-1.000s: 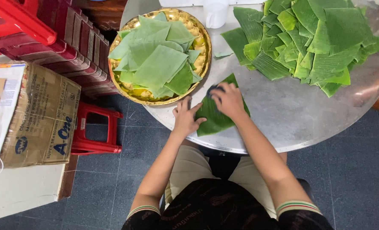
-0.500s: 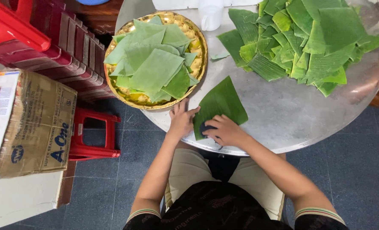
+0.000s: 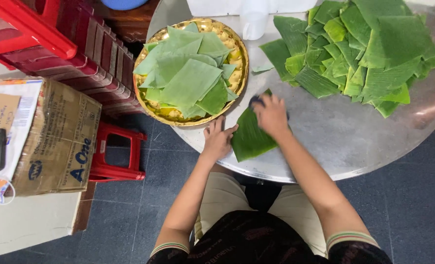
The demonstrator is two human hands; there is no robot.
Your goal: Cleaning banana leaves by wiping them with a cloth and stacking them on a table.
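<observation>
Seated at a round metal table (image 3: 344, 142), looking straight down. A single banana leaf (image 3: 251, 142) lying flat at the near edge of the table, just below the rim of a gold tray (image 3: 240, 58).

Left hand (image 3: 218, 139) laid on the leaf's left edge, fingers spread and flat, pinning rather than gripping. Right hand (image 3: 271, 115) on the far end of the same leaf, fingers drawn together and curled over a dark cloth (image 3: 254, 101), pressing it down onto the green surface. Only a corner of the cloth showing past the fingertips.

Judged as wiping: one leaf held steady and rubbed clean. Seemingly mid-stroke, with the cloth at the leaf's far tip and the near part uncovered.

On the tray, a loose stack of paler leaves (image 3: 188, 78), overlapping, filling most of it. At the far right of the table, a larger heap of darker leaves (image 3: 364, 49), well apart from the hands. A white cup (image 3: 253, 22) at the far edge, between tray and heap.

For the next move, probably needed: steady downward pressure from the left palm so the leaf cannot slide off the near edge, and a stroke along the ribs rather than across, since such leaves split easily along the grain.

Beside the table on the left, a red stool (image 3: 114, 156) and a cardboard box (image 3: 56, 137).
</observation>
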